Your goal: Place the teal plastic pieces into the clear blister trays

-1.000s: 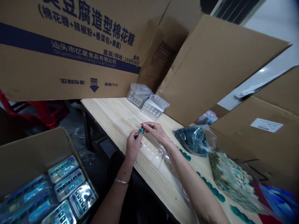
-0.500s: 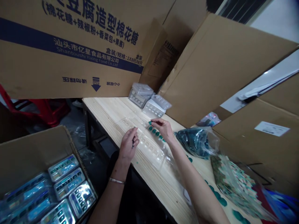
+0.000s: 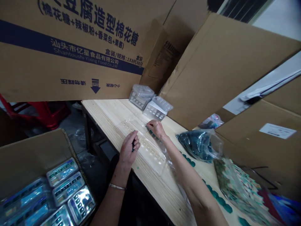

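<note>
My left hand (image 3: 129, 146) is closed above the near edge of a clear plastic tray (image 3: 150, 150). A small dark piece (image 3: 133, 145) shows between its curled fingers and palm; its kind I cannot make out. My right hand (image 3: 155, 128) is pinched over the tray's far side, its fingertips at a small dark green piece. Under that hand runs a row of green pieces (image 3: 153, 135), partly hidden by the fingers and wrist. The tray's near side has a row of pale, square shapes in its pockets. More clear trays lie along the table, partly covered by my right forearm.
Stacked clear trays (image 3: 156, 108) stand at the table's far end. A bag of dark green pieces (image 3: 197, 142) and a bag of pale green packets (image 3: 240, 185) lie right, near rows of green pieces (image 3: 218, 197). A carton of filled packs (image 3: 81, 204) sits lower left. Cardboard walls (image 3: 94, 56) enclose the back.
My right hand has moved left and slightly away along the green row, its fingertips now at the row's far end. The left hand stays closed in nearly the same place.
</note>
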Demonstrator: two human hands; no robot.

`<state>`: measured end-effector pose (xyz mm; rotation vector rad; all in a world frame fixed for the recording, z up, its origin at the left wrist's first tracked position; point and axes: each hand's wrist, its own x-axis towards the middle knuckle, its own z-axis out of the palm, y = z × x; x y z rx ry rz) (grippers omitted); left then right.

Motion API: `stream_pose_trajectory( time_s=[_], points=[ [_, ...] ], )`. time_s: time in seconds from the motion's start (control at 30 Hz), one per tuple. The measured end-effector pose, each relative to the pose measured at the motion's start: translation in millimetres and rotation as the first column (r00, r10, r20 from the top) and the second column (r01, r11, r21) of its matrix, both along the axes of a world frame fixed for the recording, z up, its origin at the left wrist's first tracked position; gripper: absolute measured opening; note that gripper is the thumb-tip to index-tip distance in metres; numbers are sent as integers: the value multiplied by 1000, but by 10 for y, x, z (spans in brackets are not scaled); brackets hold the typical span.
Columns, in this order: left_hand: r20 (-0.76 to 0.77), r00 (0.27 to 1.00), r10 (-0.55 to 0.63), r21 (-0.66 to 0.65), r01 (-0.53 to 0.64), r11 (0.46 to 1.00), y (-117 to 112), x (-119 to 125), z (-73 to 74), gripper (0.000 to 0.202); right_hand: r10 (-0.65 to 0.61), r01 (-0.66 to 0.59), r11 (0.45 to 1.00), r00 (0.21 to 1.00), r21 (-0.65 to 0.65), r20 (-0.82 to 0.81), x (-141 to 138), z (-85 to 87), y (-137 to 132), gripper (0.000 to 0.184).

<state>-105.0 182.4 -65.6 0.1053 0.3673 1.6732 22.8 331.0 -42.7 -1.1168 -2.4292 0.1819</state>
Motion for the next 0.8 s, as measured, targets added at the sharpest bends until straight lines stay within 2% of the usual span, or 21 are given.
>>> stream_pose_trajectory(
  time_s=[0.2,0.4,0.47,0.57,0.67,0.73,0.8],
  points=[
    [156,986,-59,3,59,998,2,-21,21,13,-112,113,994,988,-1,107,-101,-92,-55,19],
    [208,976,-65,13,64,998,3,-17,34,5,-222,222,975,962,18,157,-210,-127,-144,20],
    [234,969,-74,12,73,997,3,-13,32,6,-220,221,975,966,8,136,-156,-79,-149,21],
    [272,961,-53,-3,56,998,0,-15,35,14,-204,204,979,979,-18,-5,-32,41,-178,27],
    [283,959,2,-11,1,1000,-7,-15,44,21,-149,134,987,966,-84,-209,14,189,-369,20],
    [272,962,20,1,-21,1000,-9,-8,48,24,-37,-4,990,956,-141,-292,-33,289,-619,20],
    [242,970,15,21,-21,1000,-9,5,44,28,144,-200,964,946,-174,-290,-120,377,-914,20]
  ],
)
